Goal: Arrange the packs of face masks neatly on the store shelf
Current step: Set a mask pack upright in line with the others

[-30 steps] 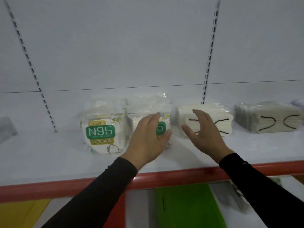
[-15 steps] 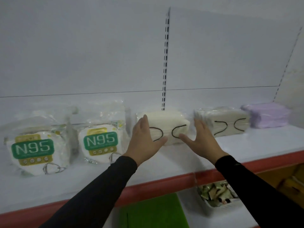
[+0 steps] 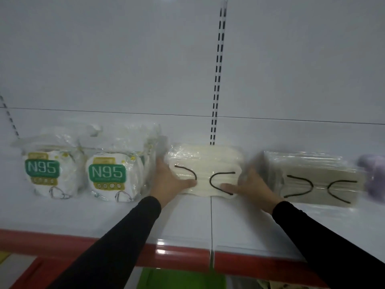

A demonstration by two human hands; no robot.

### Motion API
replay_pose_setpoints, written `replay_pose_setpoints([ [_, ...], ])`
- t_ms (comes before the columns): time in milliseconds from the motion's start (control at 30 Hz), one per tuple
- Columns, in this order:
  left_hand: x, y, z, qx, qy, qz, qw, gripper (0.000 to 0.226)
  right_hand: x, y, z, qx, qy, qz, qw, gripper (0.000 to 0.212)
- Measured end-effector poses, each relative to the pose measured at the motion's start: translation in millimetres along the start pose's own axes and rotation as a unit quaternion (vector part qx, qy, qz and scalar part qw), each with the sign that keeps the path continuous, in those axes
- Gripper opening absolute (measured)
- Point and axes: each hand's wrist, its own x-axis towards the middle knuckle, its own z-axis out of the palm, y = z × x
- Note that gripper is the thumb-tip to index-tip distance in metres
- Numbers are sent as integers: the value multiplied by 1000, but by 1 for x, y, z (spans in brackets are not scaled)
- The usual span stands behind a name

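A person's left hand (image 3: pixel 166 182) and right hand (image 3: pixel 253 184) press against either end of the cream mask pack (image 3: pixel 206 161) at mid-shelf (image 3: pixel 187 222), fingers straight, thumbs across its front. Left of it lie the far-left N95 pack (image 3: pixel 43 172) and the nearer N95 pack (image 3: pixel 108 174). To its right lie a grey pack (image 3: pixel 312 176) and a purple pack (image 3: pixel 373 174).

Slotted wall upright (image 3: pixel 218 69), green sheet (image 3: pixel 183 278) below

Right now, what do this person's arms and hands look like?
The left hand and right hand are bare: no gloves, rings or watch visible. The left sleeve and right sleeve are plain black, close-fitting, reach the wrists, and show no markings.
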Motion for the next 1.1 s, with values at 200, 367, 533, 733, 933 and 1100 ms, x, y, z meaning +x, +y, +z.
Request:
replay_pose_setpoints([
  [200,13,-10,4,-83,-43,-24,995,128,6,-15,9,69,2,-12,998,101],
  [367,16,-14,0,-48,-59,-16,997,113,6,-12,8,100,12,-59,993,93],
  [533,17,-13,1,-29,-68,-10,997,132,5,-10,5,111,14,-57,992,85],
  [733,22,-12,7,-47,-87,-20,995,131,5,-15,8,125,2,-20,992,74],
  [933,19,-13,3,-48,-91,-20,994,135,-8,-37,-6,66,53,-6,996,125],
  [1100,19,-14,1,-37,-101,-7,994,136,-8,-75,-15,-285,46,-195,937,116],
])
